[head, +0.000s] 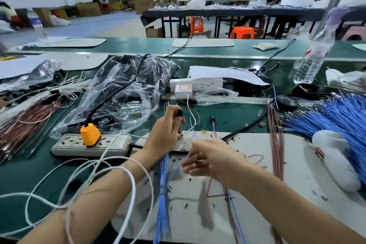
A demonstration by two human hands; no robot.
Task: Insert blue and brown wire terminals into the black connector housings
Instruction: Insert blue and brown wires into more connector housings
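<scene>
My left hand is raised over the white mat and pinches a small black connector housing between thumb and fingers. A thin brown wire loops out from that housing. My right hand is just right of it, lower, and pinches a thin blue wire at its fingertips. A bundle of blue wires hangs down below my left hand. More brown wires lie on the mat to the right. A large pile of blue wires lies at the far right.
A grey power strip with an orange plug lies left of my hands. White cables loop over my left forearm. A plastic bag of black parts sits behind. Brown wire assemblies lie far left, a water bottle back right.
</scene>
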